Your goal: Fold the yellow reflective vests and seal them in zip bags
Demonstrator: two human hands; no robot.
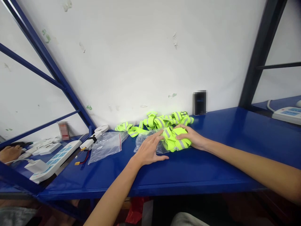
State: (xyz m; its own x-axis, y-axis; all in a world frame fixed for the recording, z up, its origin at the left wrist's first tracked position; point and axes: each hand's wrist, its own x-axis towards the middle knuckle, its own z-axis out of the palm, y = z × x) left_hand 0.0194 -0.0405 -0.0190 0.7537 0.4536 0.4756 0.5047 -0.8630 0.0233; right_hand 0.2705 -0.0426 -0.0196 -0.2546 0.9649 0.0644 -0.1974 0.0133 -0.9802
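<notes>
A folded neon-yellow bundle with grey reflective bands (177, 141) lies on the blue table (211, 166). My right hand (191, 136) grips its right side, thumb on top. Over a clear plastic bag (142, 138), at the bundle's left, my left hand (151, 149) is spread, thumb apart and fingertips near the bundle's edge; whether it touches the bag is unclear. Behind both hands, more loose neon-yellow straps (162, 121) are heaped near the wall.
Left of the straps lie another clear bag (107, 146), a white device with wires (87, 143) and a small white fan (102, 128). A dark box (199, 103) stands by the wall. Power strips (58, 160) and another person's hand (10, 153) are at far left.
</notes>
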